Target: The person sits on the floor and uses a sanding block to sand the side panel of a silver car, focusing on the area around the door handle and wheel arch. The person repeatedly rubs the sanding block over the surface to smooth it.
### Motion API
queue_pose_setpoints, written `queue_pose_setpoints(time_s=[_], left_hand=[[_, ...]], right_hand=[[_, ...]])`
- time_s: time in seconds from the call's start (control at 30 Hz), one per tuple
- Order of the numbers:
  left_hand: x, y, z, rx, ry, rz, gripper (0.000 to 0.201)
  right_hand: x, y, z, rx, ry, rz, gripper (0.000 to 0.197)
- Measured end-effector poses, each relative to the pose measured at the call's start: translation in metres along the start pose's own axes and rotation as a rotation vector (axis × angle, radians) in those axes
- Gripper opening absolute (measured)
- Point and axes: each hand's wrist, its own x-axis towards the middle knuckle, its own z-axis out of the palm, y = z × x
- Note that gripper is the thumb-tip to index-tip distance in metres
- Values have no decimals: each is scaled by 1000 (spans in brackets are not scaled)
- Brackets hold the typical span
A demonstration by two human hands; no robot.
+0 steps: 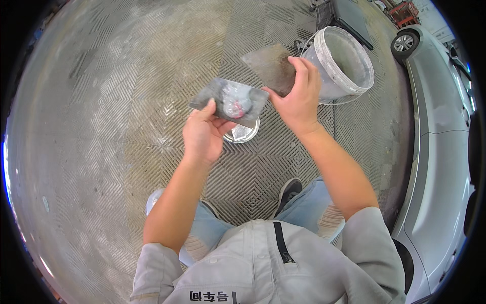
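My left hand [201,136] grips a flat rectangular grey plate [206,92], thumb on top and fingers beneath. On the plate lies a lump of pale grey-white paste [234,97] with a pink-red streak at its near side. In my right hand [299,104] is a thin, flat, stained brownish-grey spreader [271,63], pinched at its right side and held beyond the plate. The right thumb tip comes close to the plate's right corner; I cannot tell if they touch. Below the plate, a round shiny metal tin or lid [243,136] is partly hidden.
A translucent, paint-smeared bucket [328,66] with a wire handle stands right beside my right hand. Behind it sits a black case-like box [344,23]. A silver car [443,152] runs along the right side. Grey ribbed floor tiles [167,101] lie underneath.
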Motion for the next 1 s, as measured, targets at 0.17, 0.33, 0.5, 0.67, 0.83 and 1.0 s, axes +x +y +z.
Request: queue_pose_setpoints(time_s=[0.17, 0.33, 0.5, 0.67, 0.83, 1.0], left_hand=[[6, 3, -7, -94, 101, 43, 17], [13, 36, -20, -187, 305, 242, 17], [1, 15, -7, 52, 20, 93, 16], [10, 30, -16, -13, 152, 285, 14], [23, 59, -38, -14, 128, 10, 17], [32, 40, -39, 106, 31, -210, 17]], right_hand=[[-7, -13, 10, -27, 101, -160, 75], [-6, -15, 8, -27, 111, -175, 75], [-6, -18, 13, -70, 78, -203, 75], [-9, -17, 14, -22, 20, -346, 75], [6, 2, 1, 294, -272, -124, 73], [13, 8, -8, 383, -457, -234, 68]])
